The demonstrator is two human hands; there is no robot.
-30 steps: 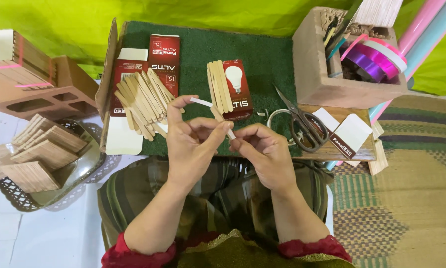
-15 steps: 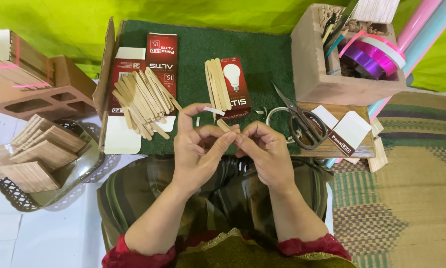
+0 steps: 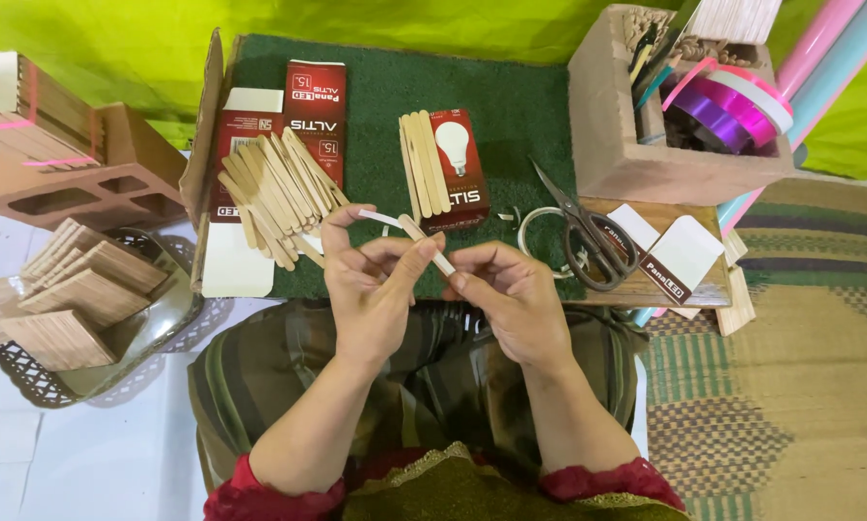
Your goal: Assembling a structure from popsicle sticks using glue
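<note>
My left hand point(image 3: 376, 285) and my right hand point(image 3: 511, 294) meet over my lap, both pinching one thin wooden craft stick point(image 3: 424, 241) that carries a white strip. The left fingers grip its upper part, the right fingertips its lower end. Just beyond, on the green mat point(image 3: 511, 116), lies a loose heap of craft sticks point(image 3: 274, 188) over flattened red and white cartons. A neat row of sticks point(image 3: 422, 164) rests on a red bulb box point(image 3: 462, 164).
Black-handled scissors point(image 3: 588, 241) and a wire ring lie at right by a wooden block. A brick-like holder point(image 3: 626, 145) contains pens and ribbon rolls. At left, a metal tray point(image 3: 163, 318) bears stick-made panels, beside a hollow brick point(image 3: 115, 183).
My hands came together and dropped slightly toward me. The stick, first held apart at a slant, is now gripped by both hands at once.
</note>
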